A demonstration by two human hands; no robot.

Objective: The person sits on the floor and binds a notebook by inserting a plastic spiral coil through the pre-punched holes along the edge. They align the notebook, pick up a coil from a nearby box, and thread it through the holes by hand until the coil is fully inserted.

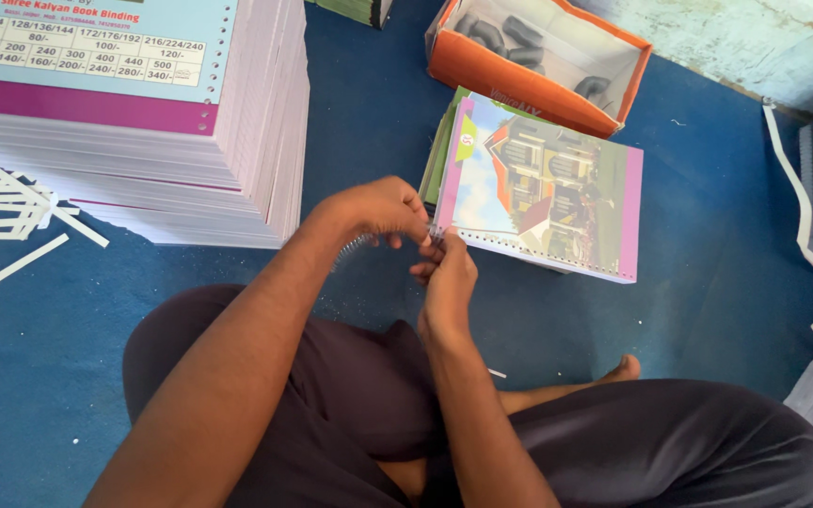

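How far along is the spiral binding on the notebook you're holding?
Barely started, it seems. Both hands, left hand and right hand, pinch the metal spiral at the corner of the punched notebook; most of the coil hangs free. The tall stack beside it shows open holes, apparently unbound.

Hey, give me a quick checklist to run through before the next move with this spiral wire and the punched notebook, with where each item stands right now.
1. Both hands at the punched edge: left hand and right hand meet at the notebook's near corner. Ok.
2. Spiral wire gripped: it trails from under the left hand, but the grip is hidden. Cannot tell.
3. Wire tip entered in the first hole: fingers cover it. Cannot tell.
4. Notebook lying flat on its stack, punched holes toward the person. Ok.
5. Spare coils within reach: orange box sits open just behind the notebook. Ok.
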